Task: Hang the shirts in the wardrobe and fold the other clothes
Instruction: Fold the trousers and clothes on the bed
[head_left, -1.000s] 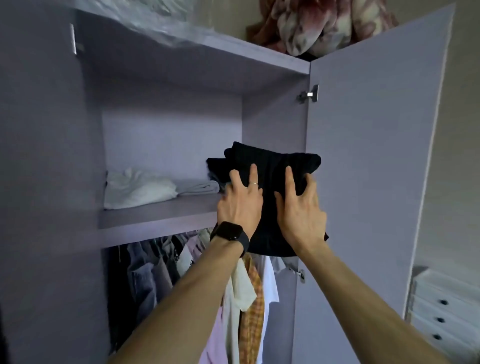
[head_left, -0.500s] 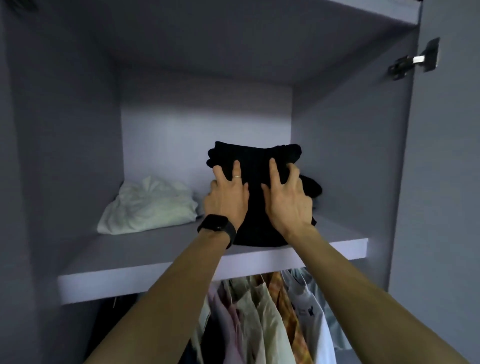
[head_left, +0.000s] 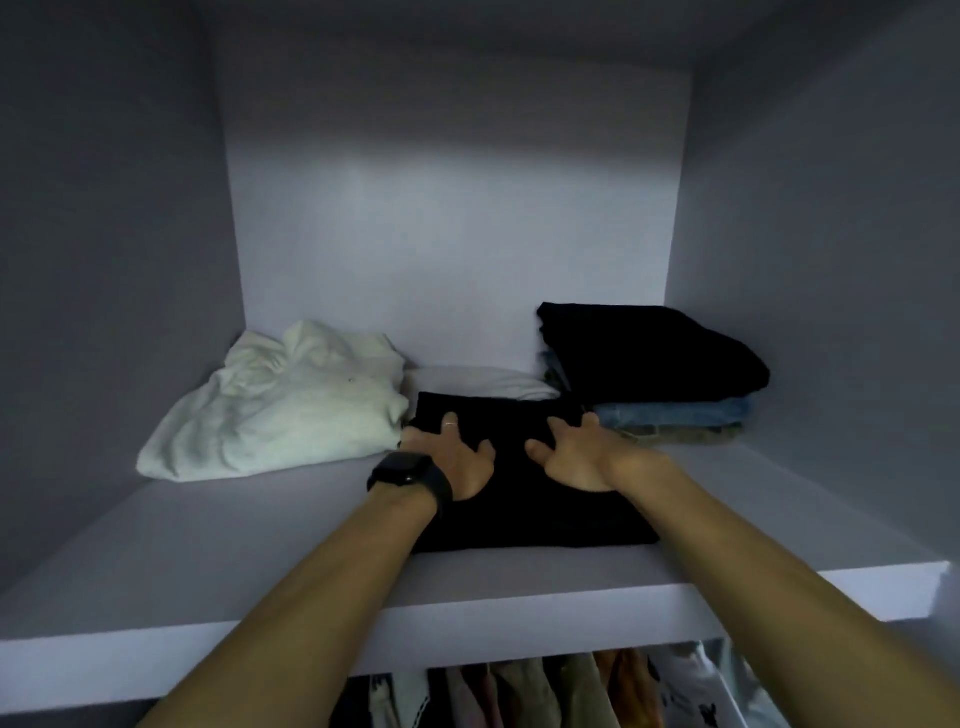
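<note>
Shelf (head_left: 234, 545): black garment (head_left: 519, 519) under left hand (head_left: 452, 457)

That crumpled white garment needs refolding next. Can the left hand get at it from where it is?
Probably yes. The left hand lies flat on the folded black garment, right beside the white garment, and nothing stands between them.
</note>
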